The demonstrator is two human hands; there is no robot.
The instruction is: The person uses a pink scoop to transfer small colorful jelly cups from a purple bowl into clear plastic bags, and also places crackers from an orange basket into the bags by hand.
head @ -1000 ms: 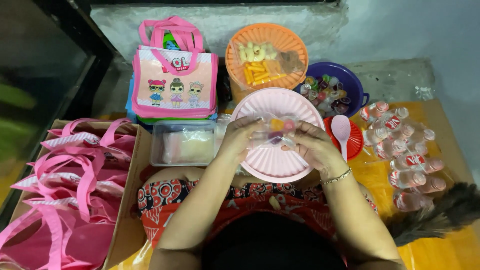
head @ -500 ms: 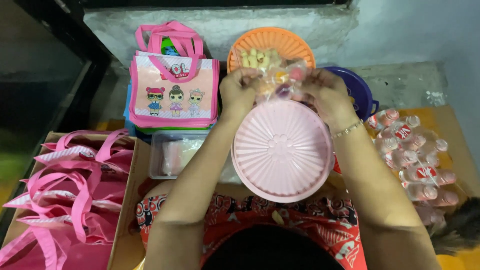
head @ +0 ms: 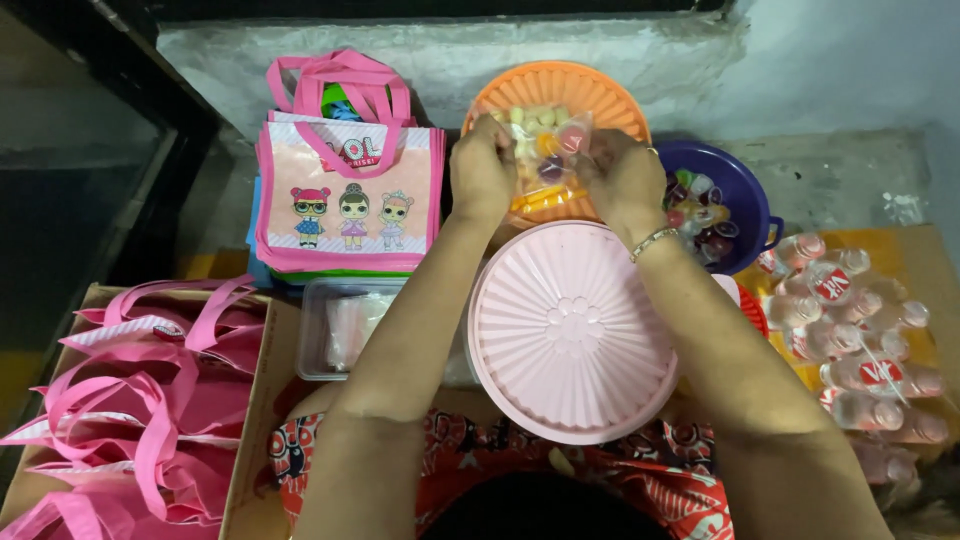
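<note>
Head view: left hand (head: 482,172) and right hand (head: 622,180), fingers pinched on clear candy bag (head: 548,152), upper centre, above orange basket (head: 600,90). Pink lid (head: 572,332) below on lap. Cartoon tote (head: 348,195) left, bottles (head: 860,340) right.

Party packaging laid out around a pink ribbed lid

A small clear plastic bag of coloured sweets (head: 548,160) is held up top centre; a pink printed tote bag with three cartoon dolls (head: 348,205) stands upper left; small clear plastic bottles with red-and-white labels (head: 850,330) lie at right; a clear plastic box (head: 345,325) sits below the tote.
</note>
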